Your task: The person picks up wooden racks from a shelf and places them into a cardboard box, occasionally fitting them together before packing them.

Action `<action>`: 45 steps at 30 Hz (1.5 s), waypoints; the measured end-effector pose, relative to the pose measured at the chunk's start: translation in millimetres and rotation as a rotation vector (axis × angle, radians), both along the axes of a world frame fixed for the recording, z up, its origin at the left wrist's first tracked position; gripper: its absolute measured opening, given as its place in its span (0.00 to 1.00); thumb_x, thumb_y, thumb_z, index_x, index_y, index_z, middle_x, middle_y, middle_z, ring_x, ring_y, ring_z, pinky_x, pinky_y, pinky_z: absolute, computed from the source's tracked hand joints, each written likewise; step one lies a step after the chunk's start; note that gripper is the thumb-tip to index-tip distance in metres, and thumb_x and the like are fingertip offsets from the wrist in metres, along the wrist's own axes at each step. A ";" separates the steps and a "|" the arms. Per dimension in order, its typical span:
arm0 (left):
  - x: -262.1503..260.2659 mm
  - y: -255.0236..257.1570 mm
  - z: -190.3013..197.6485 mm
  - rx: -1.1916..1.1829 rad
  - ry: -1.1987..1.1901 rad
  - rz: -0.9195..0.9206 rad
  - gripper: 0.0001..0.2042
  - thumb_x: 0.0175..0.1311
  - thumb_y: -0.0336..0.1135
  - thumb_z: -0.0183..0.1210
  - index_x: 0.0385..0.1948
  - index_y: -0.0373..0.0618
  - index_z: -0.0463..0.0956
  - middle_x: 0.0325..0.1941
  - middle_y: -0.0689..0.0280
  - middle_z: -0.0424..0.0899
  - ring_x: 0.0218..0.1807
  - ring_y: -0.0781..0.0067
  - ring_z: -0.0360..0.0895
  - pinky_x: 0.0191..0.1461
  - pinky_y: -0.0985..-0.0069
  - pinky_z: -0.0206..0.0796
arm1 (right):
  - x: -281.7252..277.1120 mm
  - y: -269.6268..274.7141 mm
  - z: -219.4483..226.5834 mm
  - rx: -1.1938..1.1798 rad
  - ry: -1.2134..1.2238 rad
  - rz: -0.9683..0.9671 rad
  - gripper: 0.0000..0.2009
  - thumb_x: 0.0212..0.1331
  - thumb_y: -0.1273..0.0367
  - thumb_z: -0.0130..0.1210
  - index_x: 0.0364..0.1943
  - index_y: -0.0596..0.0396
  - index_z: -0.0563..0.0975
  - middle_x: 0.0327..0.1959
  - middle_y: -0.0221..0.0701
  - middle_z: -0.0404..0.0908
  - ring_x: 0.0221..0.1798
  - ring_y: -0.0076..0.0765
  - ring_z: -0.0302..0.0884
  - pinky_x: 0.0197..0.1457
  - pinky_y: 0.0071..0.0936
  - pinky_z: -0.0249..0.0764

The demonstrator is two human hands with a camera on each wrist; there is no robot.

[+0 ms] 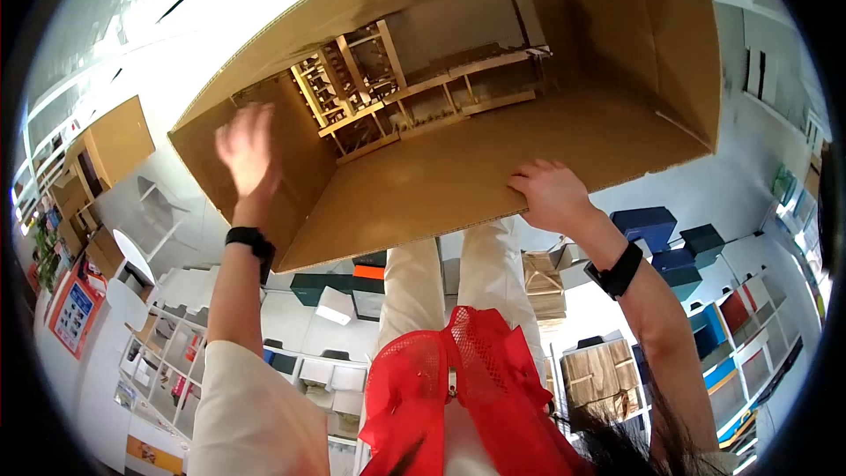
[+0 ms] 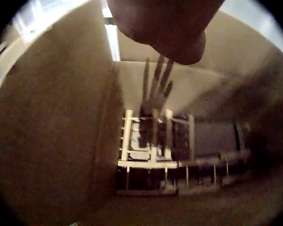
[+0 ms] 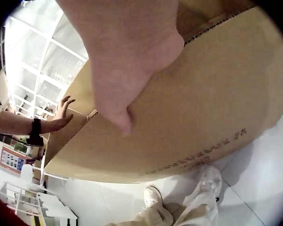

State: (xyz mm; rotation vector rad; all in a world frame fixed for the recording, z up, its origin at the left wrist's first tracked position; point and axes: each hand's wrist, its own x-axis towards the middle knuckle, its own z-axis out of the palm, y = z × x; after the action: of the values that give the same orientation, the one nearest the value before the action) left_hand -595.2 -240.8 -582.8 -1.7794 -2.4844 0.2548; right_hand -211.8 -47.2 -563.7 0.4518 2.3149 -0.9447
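Observation:
A big open cardboard box [image 1: 423, 185] faces the person, with light wooden lattice pieces [image 1: 381, 106] lying deep inside. My left hand [image 1: 249, 150] is raised at the box's left side, blurred, fingers extended and holding nothing. Its shadow falls inside the box [image 2: 42, 108] in the left wrist view, above the wooden lattice [image 2: 146, 164]. With my right hand [image 1: 551, 197] I grip the near edge, fingers inside; in the right wrist view the thumb of that hand [image 3: 127, 70] lies on the outer face of the box [image 3: 203, 103].
Dark blue boxes [image 1: 645, 226] stand on the floor at the right, near wooden stacks [image 1: 544, 286]. White shelving [image 1: 163, 366] is at lower left, and another cardboard box [image 1: 121, 143] at far left. The person's shoes [image 3: 153, 195] are below the box.

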 end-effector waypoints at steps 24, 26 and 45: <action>53.2 -37.3 -108.7 -0.644 -1.814 1.015 0.24 0.55 0.29 0.48 0.56 0.38 0.59 0.15 0.67 0.64 0.15 0.74 0.59 0.23 0.77 0.61 | -5.9 -3.4 3.8 0.027 -0.075 0.029 0.23 0.36 0.69 0.57 0.45 0.48 0.73 0.48 0.29 0.71 0.51 0.39 0.67 0.54 0.33 0.64; 48.5 -39.2 -104.9 -0.668 -1.704 0.997 0.15 0.55 0.31 0.48 0.45 0.38 0.66 0.14 0.68 0.63 0.15 0.75 0.59 0.21 0.76 0.58 | -6.7 -3.7 4.0 0.017 -0.074 0.026 0.23 0.35 0.69 0.57 0.45 0.48 0.73 0.48 0.30 0.71 0.51 0.39 0.67 0.54 0.33 0.64; 42.5 -25.2 -99.3 -0.292 -1.230 0.576 0.19 0.54 0.33 0.50 0.50 0.47 0.66 0.30 0.59 0.77 0.33 0.62 0.73 0.39 0.72 0.64 | -2.0 -4.2 1.3 0.044 -0.051 0.014 0.22 0.37 0.69 0.55 0.44 0.48 0.74 0.46 0.29 0.72 0.49 0.39 0.68 0.52 0.34 0.65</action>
State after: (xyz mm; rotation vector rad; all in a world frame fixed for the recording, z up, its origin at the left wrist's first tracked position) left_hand -552.7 -265.9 -682.1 -1.4205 -3.9470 -0.7330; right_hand -213.8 -51.4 -562.4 0.4722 2.2934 -0.8665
